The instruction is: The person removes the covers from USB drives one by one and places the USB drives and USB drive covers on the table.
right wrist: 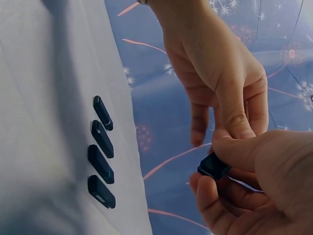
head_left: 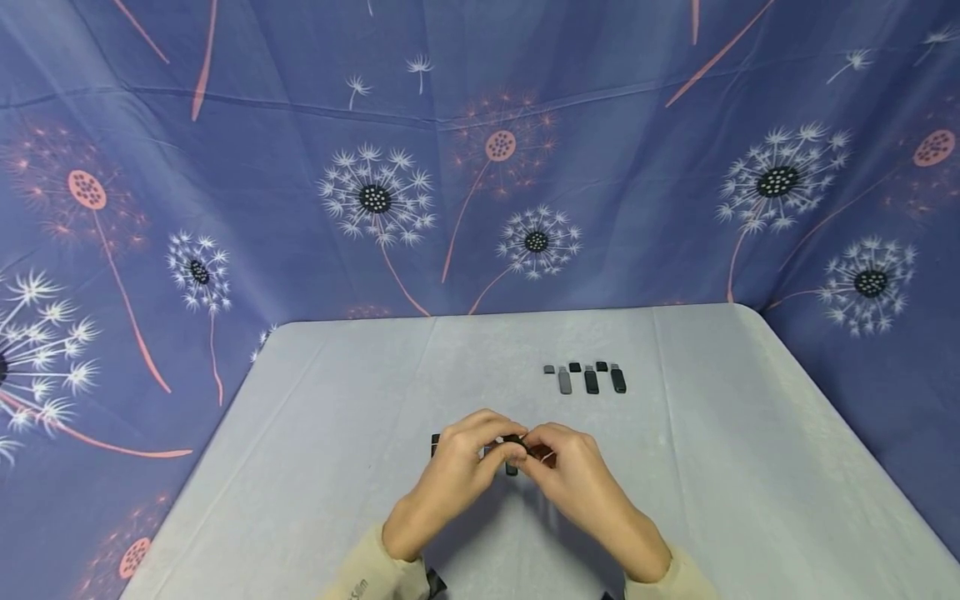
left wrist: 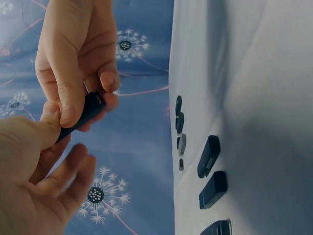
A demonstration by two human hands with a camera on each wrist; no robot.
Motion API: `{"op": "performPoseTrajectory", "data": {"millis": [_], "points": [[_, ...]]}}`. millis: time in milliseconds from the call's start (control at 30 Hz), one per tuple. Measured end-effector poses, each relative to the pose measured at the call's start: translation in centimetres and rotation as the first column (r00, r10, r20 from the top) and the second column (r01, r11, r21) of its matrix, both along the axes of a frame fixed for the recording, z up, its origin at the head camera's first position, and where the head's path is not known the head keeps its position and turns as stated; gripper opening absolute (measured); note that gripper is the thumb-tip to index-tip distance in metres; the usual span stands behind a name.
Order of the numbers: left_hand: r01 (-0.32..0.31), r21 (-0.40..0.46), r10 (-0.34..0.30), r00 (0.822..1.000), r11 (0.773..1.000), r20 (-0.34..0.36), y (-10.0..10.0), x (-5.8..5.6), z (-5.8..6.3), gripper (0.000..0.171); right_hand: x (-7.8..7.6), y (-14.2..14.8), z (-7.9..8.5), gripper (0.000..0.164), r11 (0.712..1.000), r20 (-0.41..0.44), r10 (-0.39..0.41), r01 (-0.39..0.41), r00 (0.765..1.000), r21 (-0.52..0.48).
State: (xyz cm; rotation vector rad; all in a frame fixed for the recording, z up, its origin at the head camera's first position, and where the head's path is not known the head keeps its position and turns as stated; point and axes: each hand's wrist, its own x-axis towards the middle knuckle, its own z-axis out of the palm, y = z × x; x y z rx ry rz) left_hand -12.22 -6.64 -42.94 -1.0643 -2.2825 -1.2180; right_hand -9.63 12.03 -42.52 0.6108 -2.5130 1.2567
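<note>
My left hand and right hand meet above the table, and both pinch one black USB flash drive between thumb and fingers. Its near end shows between the right thumb and fingertips in the right wrist view. Whether its cap is on is hidden by the fingers. Below the hands lies a row of dark USB flash drives, several of them, side by side. From above, the hands cover most of that row; one drive pokes out beneath the fingertips, another left of the left hand.
Farther back on the white-covered table lie a grey flash drive and two black ones, with small caps behind them. A blue dandelion-print cloth hangs around the table's back and sides.
</note>
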Motion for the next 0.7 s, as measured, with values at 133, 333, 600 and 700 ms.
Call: {"op": "performPoseTrajectory", "data": {"millis": [133,333,600,700], "points": [[-0.003,0.026,0.003,1.000,1.000,-0.008,0.14,0.00,0.09,0.019,-0.03,-0.06,-0.05,0.008,1.000,-0.037,-0.006,0.005,0.999,-0.011],[-0.035,0.027,0.033,0.997,0.999,0.075,0.23,0.13,0.29,0.021,0.01,0.04,-0.15,0.011,1.000,-0.082,-0.021,0.020,0.996,-0.016],[-0.047,0.045,0.043,0.995,0.998,0.092,0.26,0.14,0.35,0.016,0.02,-0.02,-0.12,0.014,0.999,-0.088,-0.023,0.020,0.996,-0.031],[-0.047,0.043,0.044,0.995,0.998,0.088,0.28,0.22,0.36,0.013,0.06,0.00,-0.06,0.015,0.999,-0.077,-0.014,0.012,0.997,-0.035]]}}
